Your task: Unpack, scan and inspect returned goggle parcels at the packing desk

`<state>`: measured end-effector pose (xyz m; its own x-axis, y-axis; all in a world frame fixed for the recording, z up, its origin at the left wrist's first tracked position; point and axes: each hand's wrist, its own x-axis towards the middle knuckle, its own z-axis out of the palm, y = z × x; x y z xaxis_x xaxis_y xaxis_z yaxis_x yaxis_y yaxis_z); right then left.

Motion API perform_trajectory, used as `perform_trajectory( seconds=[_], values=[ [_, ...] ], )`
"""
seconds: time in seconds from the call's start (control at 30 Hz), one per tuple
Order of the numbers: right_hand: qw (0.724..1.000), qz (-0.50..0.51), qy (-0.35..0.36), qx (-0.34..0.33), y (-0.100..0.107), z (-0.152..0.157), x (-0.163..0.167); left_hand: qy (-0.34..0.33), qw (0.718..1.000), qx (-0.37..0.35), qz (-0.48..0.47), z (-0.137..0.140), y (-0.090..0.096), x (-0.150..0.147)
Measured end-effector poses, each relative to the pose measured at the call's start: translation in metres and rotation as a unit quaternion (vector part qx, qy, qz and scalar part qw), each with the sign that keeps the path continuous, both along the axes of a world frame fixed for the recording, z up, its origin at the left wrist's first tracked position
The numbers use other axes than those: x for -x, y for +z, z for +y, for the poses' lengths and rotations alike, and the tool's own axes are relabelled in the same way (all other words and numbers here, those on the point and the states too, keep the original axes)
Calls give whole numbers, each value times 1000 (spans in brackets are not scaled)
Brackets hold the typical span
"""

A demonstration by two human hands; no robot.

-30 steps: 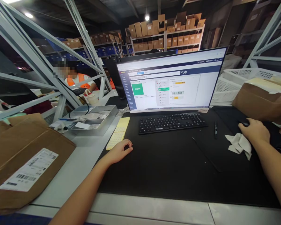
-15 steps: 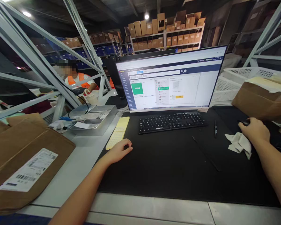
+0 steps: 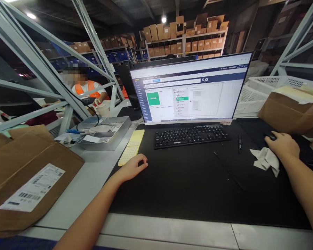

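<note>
My right hand (image 3: 287, 147) rests over a black computer mouse (image 3: 270, 137) at the right of the black desk mat (image 3: 187, 187), fingers wrapped round it. A crumpled white tissue (image 3: 266, 161) lies just left of that wrist. On the mat's left side lies my left hand (image 3: 134, 167), loosely curled, with thumb and forefinger apart and nothing in it. It is beside a yellow notepad (image 3: 131, 147). A black keyboard (image 3: 191, 136) sits in front of the lit monitor (image 3: 193, 92), which displays a web page with a chat window over it.
A labelled cardboard box (image 3: 28, 177) stands at the left, near a metal tray (image 3: 106, 133) of small items. Another box (image 3: 289, 111) and white baskets (image 3: 273, 83) are at the right. A pen (image 3: 240, 143) and a thin black strip (image 3: 229, 171) lie on the mat. A co-worker (image 3: 86, 86) sits behind the frame.
The chat window on the screen shows different content: the orange item is gone and more text blocks appear. Both hands stay almost where they were.
</note>
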<state>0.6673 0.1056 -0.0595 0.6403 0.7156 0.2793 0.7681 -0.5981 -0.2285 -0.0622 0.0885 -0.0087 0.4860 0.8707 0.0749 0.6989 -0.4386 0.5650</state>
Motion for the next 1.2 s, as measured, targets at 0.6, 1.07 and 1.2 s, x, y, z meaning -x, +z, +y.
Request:
perform_trajectory(
  seconds=[0.6, 1.07, 1.2],
  values=[
    [1000, -1, -10, 5, 0, 1, -3, 1, 1000, 6, 1, 1, -2, 2],
    [1000, -7, -11, -12, -2, 1, -3, -1, 1000, -2, -1, 1, -2, 1],
    [1000, -8, -4, -12, -2, 0, -2, -6, 1000, -8, 1, 1, -1, 1]
  ],
)
